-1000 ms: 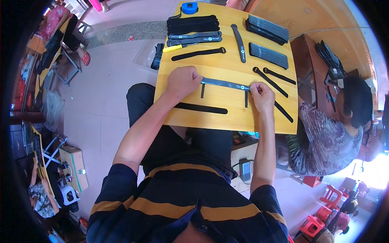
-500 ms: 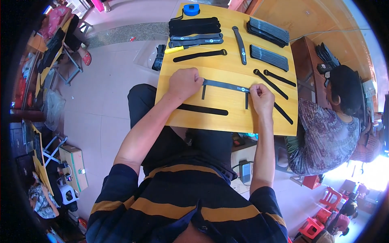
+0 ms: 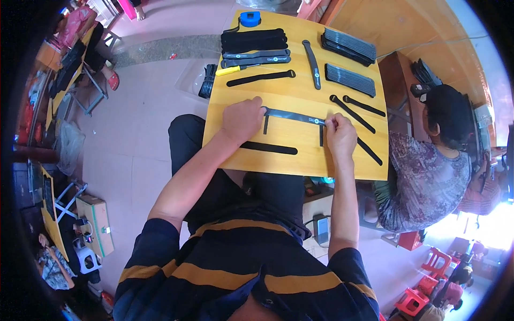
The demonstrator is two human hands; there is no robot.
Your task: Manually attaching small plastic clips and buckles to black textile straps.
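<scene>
A dark grey strap (image 3: 294, 115) with a small white print is stretched nearly straight across the yellow wooden table (image 3: 235, 163). My left hand (image 3: 243, 119) is closed on its left end, the fingertips hidden behind the fist. At the other end, my right hand (image 3: 341, 136) pinches the strap between thumb and fingers. Beneath it, two short black bars lie upright on the tabletop, a left bar (image 3: 266, 124) and a right bar (image 3: 321, 136), each close to one hand. Nearer me lies a black strap (image 3: 270, 147), partly covered by my left forearm.
Farther back are a black strap stack (image 3: 254, 39), a yellow-handled tool (image 3: 228, 70) and a blue tape measure (image 3: 250, 19). Two grey strap stacks, a far one (image 3: 349, 47) and a nearer one (image 3: 349, 80), lie right, beside several loose straps (image 3: 353, 114). A person (image 3: 428, 171) sits close by.
The whole view has shifted slightly. Both hands still hold the strap taut over the bars; my right fingers have changed their grip a little at its end.
</scene>
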